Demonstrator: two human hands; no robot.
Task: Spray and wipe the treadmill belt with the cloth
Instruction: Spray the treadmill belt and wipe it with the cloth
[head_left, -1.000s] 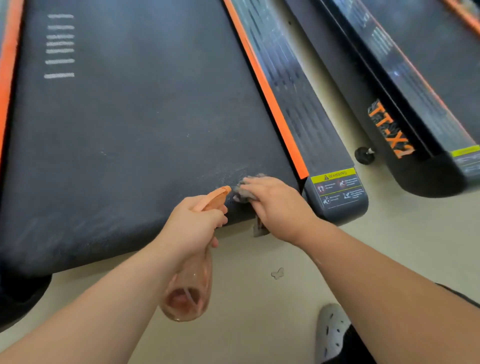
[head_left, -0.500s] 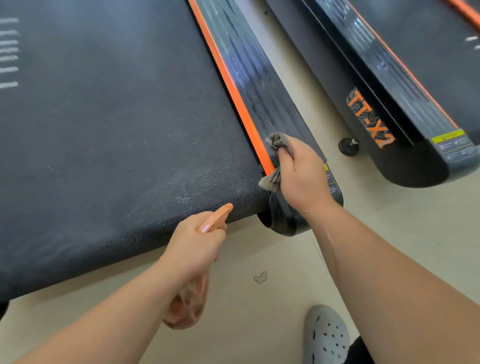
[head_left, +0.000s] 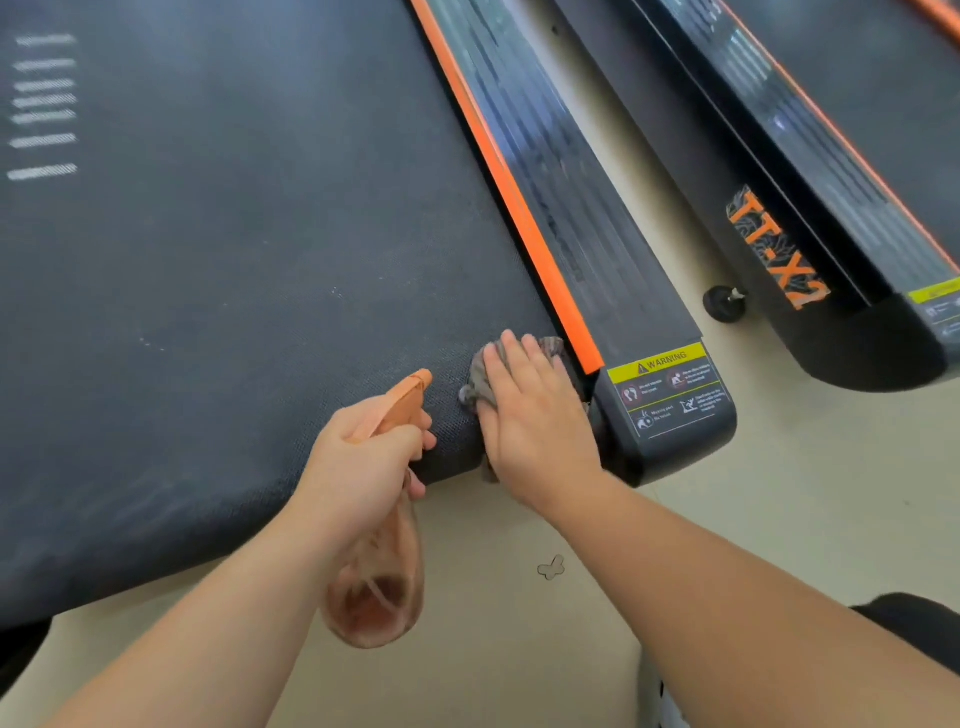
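Belt matt, rough-textured; side rail glossy plastic; cloth soft fabric; spray bottle transl. plastic.

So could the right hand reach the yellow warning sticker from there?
Probably yes. The right hand lies flat on the cloth at the corner of the belt, and the warning sticker sits just beside it on the side rail, with nothing lying between them.

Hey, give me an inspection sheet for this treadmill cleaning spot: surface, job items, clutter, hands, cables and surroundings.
Surface: treadmill belt, dark, a few pale specks.
Job's things: cloth on the belt's near right corner; orange spray bottle, nozzle toward the belt.
Clutter: small pale scrap on the floor.
Hands: left hand grips the spray bottle; right hand presses flat on the cloth.
Cables: nothing seen.
Surroundings: second treadmill on the right.
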